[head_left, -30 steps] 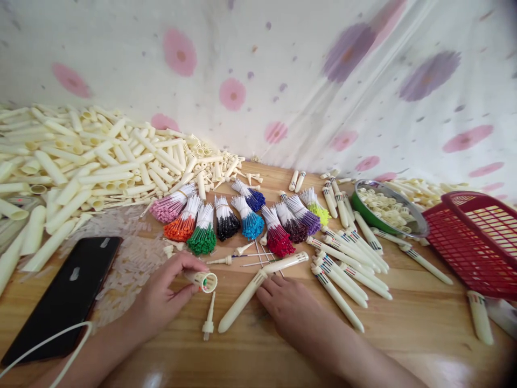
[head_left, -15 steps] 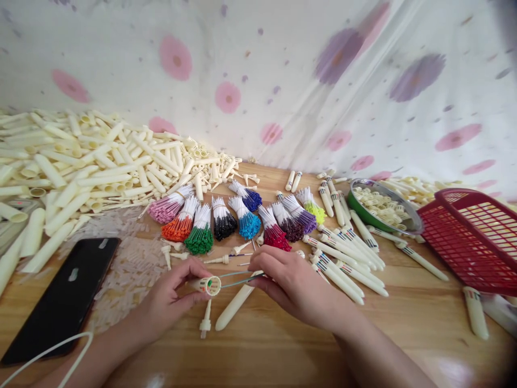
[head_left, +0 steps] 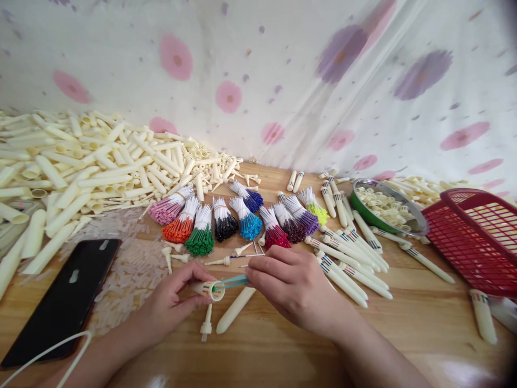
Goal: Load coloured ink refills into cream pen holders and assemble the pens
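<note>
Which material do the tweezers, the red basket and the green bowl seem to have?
Tweezers: perhaps coated metal or plastic; smooth, blue, slender. Red basket: probably plastic, slightly glossy, with regular lattice. Green bowl: possibly metal, painted outside; its silvery rim shines.

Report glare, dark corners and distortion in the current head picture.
Head view: pale glare spots the wooden tabletop near the bottom edge; the right corners darken; the red plastic basket at right seems stretched, likely by a wide lens.
</note>
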Tool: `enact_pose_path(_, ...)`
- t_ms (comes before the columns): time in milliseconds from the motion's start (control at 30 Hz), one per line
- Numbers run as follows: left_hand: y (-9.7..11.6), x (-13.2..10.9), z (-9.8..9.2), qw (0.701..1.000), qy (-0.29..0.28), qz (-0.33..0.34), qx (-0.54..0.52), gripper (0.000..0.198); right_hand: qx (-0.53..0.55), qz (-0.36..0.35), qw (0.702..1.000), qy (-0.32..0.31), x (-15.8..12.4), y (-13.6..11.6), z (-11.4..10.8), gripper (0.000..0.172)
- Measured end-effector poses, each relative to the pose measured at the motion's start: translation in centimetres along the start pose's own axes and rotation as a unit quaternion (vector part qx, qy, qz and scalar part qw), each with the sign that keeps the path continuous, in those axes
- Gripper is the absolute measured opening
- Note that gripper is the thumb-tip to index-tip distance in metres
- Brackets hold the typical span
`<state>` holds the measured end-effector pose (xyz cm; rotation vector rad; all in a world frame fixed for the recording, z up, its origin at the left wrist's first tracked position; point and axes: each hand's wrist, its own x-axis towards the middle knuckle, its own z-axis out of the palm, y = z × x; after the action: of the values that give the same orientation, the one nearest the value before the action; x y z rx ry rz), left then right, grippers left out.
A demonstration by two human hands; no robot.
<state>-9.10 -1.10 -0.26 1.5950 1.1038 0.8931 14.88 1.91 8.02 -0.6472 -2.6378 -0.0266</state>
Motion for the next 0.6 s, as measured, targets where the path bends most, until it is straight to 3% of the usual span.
enact_pose_path(200, 0.13, -0.19, 0.09, 1.000, 0.006, -0.011, -0.006, 0.013, 0.013, -0.002, 1.000, -0.001, 0.14, -0.23, -0.22, 0.029)
enact_pose_path(333, 0.45, -0.07, 0.16, 1.000, 0.014, -0.006, 0.002, 0.013, 0.019, 0.004, 1.000, -0.002, 0.03, -0.25, -0.11, 0.023)
enact_pose_path(600, 0.63, -0.47, 0.23, 0.995, 0.054, 0.018, 0.081, 0.011, 0.088, 0.065, 0.994, -0.005, 0.33, -0.55, 0.23, 0.021)
